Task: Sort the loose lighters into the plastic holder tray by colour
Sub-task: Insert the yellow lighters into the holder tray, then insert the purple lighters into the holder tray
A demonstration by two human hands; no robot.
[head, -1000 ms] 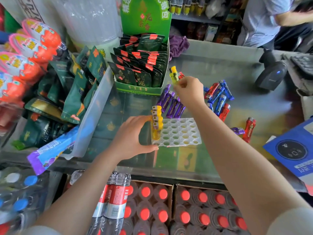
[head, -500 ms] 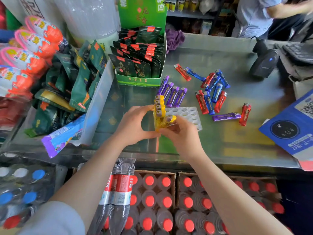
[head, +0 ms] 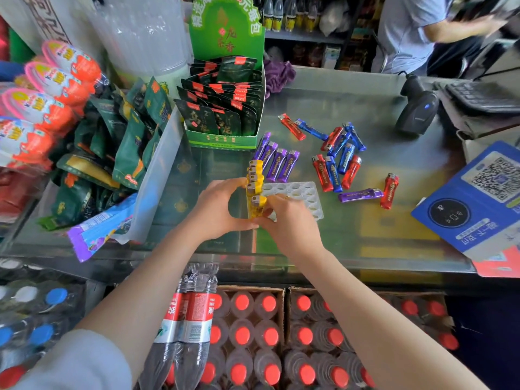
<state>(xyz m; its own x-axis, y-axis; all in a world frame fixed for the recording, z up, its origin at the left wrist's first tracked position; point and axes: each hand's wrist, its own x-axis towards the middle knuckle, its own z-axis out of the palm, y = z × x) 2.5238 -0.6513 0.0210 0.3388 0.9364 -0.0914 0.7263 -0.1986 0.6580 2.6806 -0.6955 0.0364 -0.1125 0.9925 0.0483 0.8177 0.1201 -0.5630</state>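
Note:
A white plastic holder tray (head: 305, 197) with round holes lies on the glass counter. Several yellow lighters (head: 254, 175) stand upright in its left column. My left hand (head: 218, 209) grips the tray's left edge beside them. My right hand (head: 288, 220) holds one more yellow lighter (head: 257, 206) at the near end of that column. Several purple lighters (head: 277, 161) lie just behind the tray. Red and blue lighters (head: 334, 164) are scattered to the right, with a lone purple one (head: 360, 195) and a red one (head: 389, 191).
A green display box of tea packets (head: 225, 114) stands behind the tray. Snack bags fill a clear bin (head: 157, 175) at left. A barcode scanner (head: 416, 111) and a blue QR sign (head: 475, 201) sit at right. Bottles stand below the counter's front edge.
My right hand picked a yellow lighter from the far pile a second ago and brought it back to the tray's near left corner. The left hand stayed on the tray.

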